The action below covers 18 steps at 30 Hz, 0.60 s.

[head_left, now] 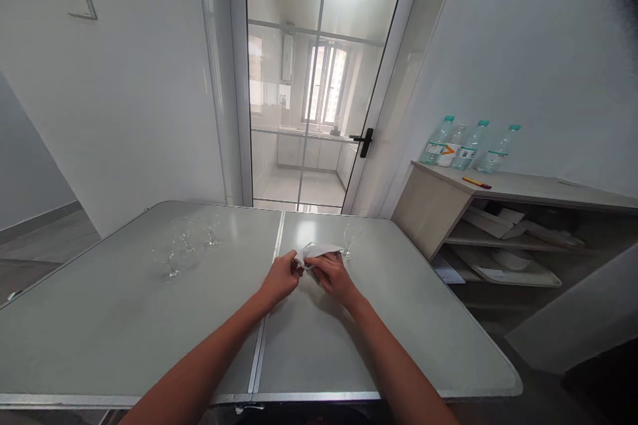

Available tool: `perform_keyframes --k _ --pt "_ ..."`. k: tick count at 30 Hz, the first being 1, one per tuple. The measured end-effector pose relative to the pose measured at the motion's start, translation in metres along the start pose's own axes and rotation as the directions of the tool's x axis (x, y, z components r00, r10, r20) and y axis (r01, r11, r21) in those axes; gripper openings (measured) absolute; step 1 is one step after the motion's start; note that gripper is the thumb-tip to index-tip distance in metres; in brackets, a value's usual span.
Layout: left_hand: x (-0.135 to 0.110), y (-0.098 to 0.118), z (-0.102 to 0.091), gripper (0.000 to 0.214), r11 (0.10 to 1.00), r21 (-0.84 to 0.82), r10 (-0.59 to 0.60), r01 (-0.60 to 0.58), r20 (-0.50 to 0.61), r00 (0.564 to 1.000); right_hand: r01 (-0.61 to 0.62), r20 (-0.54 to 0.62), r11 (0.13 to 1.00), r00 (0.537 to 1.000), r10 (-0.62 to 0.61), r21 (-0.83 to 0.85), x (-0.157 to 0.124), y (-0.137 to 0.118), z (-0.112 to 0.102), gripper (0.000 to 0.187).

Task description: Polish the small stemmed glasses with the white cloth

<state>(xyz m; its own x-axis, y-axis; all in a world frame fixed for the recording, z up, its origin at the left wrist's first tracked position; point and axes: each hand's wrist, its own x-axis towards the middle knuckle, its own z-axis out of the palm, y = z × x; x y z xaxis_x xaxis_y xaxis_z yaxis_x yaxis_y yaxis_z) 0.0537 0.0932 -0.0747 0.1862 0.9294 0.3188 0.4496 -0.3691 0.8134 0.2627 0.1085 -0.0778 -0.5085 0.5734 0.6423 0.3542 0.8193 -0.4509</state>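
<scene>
My left hand (283,276) and my right hand (333,273) meet above the middle of the table. A white wiping cloth (323,252) is pinched in my right fingers and spreads towards my left fingertips. Between the hands shows the clear curved edge of a small stemmed glass (310,245); the cloth and fingers cover most of it. My left hand is closed at its near side. Just beyond my right hand stands another clear stemmed glass (348,252). On the left half of the table are three more, a front glass (172,271), a middle glass (186,246) and a back glass (212,240), all upright.
The grey-green table (399,332) has a metal seam (264,332) across it. A wooden shelf unit (438,202) stands at the right, bearing several bottles (466,154) and an orange-yellow pen (476,182). Behind the table is a glass door (319,166) with a black handle (366,143).
</scene>
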Motion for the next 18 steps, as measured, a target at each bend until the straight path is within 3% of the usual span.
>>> perform_keyframes --k 4,7,9,11,13,15,18 --pt "-0.003 0.004 -0.002 0.013 0.972 0.197 0.119 -0.128 0.056 0.991 -0.009 0.032 0.999 0.999 0.011 -0.049 0.003 -0.002 -0.002 0.038" --pt "-0.006 0.001 0.000 0.018 0.922 0.325 0.160 -0.212 0.180 0.971 -0.044 0.041 0.997 0.998 0.041 0.069 0.004 0.000 -0.002 0.029" --pt "-0.009 -0.003 0.002 0.022 0.861 0.414 0.206 -0.296 0.248 0.947 -0.154 0.056 0.963 0.988 0.145 0.220 0.005 0.002 -0.003 0.025" --pt "-0.011 -0.006 0.006 0.022 0.794 0.458 0.280 -0.400 0.308 0.909 -0.339 0.096 0.837 0.939 0.331 0.429 0.004 0.004 -0.006 0.029" --pt "-0.012 -0.008 0.008 0.018 0.746 0.462 0.345 -0.480 0.348 0.871 -0.469 0.144 0.651 0.861 0.489 0.596 0.004 0.005 -0.008 0.037" --pt "-0.012 -0.010 0.009 0.013 0.734 0.454 0.379 -0.506 0.344 0.859 -0.505 0.153 0.528 0.805 0.573 0.683 0.004 0.006 -0.010 0.041" --pt "-0.011 -0.012 0.009 0.011 0.765 0.421 0.389 -0.488 0.303 0.870 -0.513 0.142 0.441 0.754 0.641 0.736 0.004 0.010 -0.009 0.041"
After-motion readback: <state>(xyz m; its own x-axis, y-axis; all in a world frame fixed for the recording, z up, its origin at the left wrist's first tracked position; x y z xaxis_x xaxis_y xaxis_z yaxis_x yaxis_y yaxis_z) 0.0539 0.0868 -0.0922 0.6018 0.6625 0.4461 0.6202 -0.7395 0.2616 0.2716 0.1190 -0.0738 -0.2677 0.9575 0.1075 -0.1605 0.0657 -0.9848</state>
